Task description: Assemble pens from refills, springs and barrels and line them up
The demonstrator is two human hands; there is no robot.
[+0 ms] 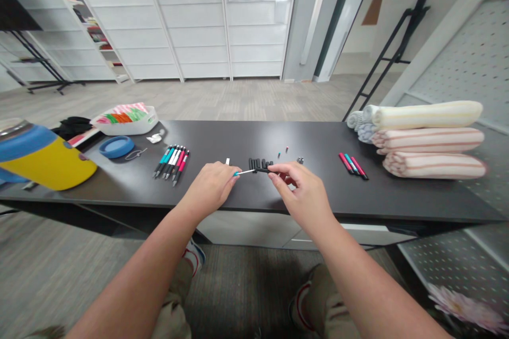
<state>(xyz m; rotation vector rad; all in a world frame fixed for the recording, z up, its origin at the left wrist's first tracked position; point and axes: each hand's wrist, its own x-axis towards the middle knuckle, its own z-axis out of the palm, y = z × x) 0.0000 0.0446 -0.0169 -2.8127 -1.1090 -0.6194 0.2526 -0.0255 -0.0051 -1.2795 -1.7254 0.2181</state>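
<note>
Between the fingertips of my left hand (212, 184) is a thin white pen refill (247, 171), blue at the end by my fingers. My right hand (304, 188) pinches a black pen barrel part (262, 170); its tip meets the refill's free end, and I cannot tell whether the refill is inside it. Just behind lies a row of short black pen parts (257, 162). Beyond my left fingers is a small white piece (228, 161). Tiny coloured pieces (279, 154) and small metal-looking bits (300, 160) lie past my right hand.
On the dark table (222, 137), several pens (172, 163) lie at left and pink and teal pen barrels (353, 165) at right. A yellow-blue bottle (51, 156), blue lid (116, 146) and white basket (137, 126) stand left. Rolled towels (433, 140) are stacked right.
</note>
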